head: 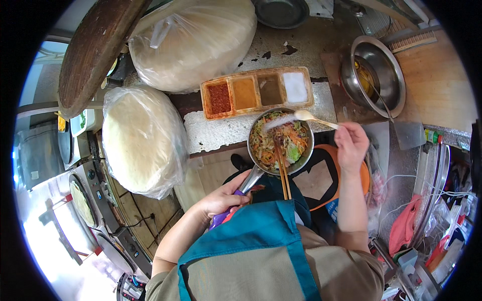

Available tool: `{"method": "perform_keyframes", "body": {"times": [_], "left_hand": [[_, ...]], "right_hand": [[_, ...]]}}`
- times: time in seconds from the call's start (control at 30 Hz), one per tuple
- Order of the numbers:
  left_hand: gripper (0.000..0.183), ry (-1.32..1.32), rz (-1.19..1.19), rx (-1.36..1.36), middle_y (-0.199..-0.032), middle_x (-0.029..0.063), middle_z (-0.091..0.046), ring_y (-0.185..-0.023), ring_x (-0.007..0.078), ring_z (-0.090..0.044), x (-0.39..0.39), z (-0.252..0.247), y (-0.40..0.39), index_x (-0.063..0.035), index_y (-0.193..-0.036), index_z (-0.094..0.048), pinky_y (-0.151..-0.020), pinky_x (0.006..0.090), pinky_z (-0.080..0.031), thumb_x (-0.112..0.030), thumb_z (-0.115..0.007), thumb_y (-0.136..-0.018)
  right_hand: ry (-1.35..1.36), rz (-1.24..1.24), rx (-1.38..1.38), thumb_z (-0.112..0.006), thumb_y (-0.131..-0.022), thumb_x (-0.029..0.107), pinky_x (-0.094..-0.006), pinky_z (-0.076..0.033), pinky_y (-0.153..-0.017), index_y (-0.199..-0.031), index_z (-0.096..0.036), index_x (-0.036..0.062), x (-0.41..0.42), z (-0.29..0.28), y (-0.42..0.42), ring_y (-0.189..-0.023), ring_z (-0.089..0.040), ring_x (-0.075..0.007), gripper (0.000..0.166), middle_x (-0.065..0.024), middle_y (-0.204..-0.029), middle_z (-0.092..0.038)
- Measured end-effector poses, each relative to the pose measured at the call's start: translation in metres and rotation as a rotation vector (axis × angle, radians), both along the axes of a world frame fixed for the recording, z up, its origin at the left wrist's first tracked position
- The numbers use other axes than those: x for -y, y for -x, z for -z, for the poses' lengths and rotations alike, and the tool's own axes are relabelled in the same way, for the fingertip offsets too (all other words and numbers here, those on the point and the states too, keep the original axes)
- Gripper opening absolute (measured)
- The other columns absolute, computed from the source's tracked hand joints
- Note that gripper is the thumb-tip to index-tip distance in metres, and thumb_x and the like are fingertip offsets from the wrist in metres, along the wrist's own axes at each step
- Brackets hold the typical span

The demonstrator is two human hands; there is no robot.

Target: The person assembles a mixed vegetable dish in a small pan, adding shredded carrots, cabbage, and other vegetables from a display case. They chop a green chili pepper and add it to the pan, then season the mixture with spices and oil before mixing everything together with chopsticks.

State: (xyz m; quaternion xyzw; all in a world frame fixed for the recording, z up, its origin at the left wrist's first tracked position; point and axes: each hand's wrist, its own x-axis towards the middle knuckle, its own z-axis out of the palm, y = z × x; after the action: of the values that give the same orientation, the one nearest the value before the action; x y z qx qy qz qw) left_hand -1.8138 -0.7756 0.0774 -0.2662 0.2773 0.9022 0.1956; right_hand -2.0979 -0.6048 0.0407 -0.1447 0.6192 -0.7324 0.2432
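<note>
My left hand [226, 199] is closed around the purple handle of a metal saucepan [310, 145], which holds shredded vegetables [295, 137]. A pair of wooden chopsticks [283, 173] stands slanted in the vegetables, touched by neither hand. Between the fingers of my right hand [351, 141] is a small light-coloured spoon [308, 115], its bowl over the pan's upper rim. A streak of white grains falls from the spoon onto the vegetables. Just beyond the pan lies a four-part seasoning box [254, 111] with red, orange-brown, dark and white powders.
Two plastic-wrapped stacks of flatbread [145, 139] [196, 45] are at the left and upper left. A large metal bowl [401, 86] with a smaller bowl inside stands at the upper right. A dark round pan [282, 13] is at the top. An orange stool [333, 150] is below the counter.
</note>
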Motion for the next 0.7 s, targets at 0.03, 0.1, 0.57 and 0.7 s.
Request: {"method": "perform_keyframes", "body": {"times": [0.03, 0.1, 0.57, 0.7], "left_hand": [[0.08, 0.016, -0.031, 0.002, -0.105, 0.0084, -0.055, -0.062, 0.0043, -0.046, -0.002, -0.002, 0.001, -0.0132, -0.148, -0.012, -0.052, 0.0153, -0.039, 0.002, -0.051, -0.08], [0.081, 0.015, -0.015, 0.003, -0.121, 0.0122, -0.051, -0.058, 0.0025, -0.046, -0.002, 0.002, 0.0, -0.0124, -0.148, -0.01, -0.049, 0.0132, -0.039, 0.003, -0.052, -0.08], [0.079, 0.037, 0.047, 0.008, -0.112, 0.0101, -0.053, -0.06, 0.0042, -0.044, 0.002, -0.002, 0.006, -0.0128, -0.147, -0.012, -0.05, 0.0148, -0.038, 0.003, -0.051, -0.08], [0.079, 0.058, 0.041, 0.029, -0.106, 0.0092, -0.055, -0.058, 0.0041, -0.044, 0.002, -0.004, 0.008, -0.013, -0.148, -0.012, -0.049, 0.0148, -0.037, 0.002, -0.051, -0.08]], "right_hand": [[0.016, -0.019, -0.07, -0.06, -0.086, 0.0, -0.016, -0.04, -0.054, -0.092, -0.061, -0.0025, -0.01, -0.001, 0.003, -0.063, -0.052, -0.0058, 0.006, -0.0028, -0.076, -0.06], [-0.03, -0.054, -0.145, -0.06, -0.086, -0.002, -0.0179, -0.043, -0.058, -0.092, -0.06, -0.0033, -0.023, -0.008, -0.003, -0.066, -0.054, -0.0073, 0.007, -0.0039, -0.078, -0.061], [-0.223, 0.1, -0.392, -0.062, -0.085, 0.0, -0.0183, -0.043, -0.061, -0.089, -0.063, -0.0007, 0.04, 0.044, 0.024, -0.067, -0.053, -0.0032, 0.005, 0.0001, -0.077, -0.061], [-0.33, 0.061, -0.451, -0.063, -0.084, 0.002, -0.019, -0.044, -0.06, -0.087, -0.064, -0.0001, 0.047, 0.054, 0.021, -0.065, -0.053, -0.0033, 0.004, 0.0007, -0.073, -0.061]]}}
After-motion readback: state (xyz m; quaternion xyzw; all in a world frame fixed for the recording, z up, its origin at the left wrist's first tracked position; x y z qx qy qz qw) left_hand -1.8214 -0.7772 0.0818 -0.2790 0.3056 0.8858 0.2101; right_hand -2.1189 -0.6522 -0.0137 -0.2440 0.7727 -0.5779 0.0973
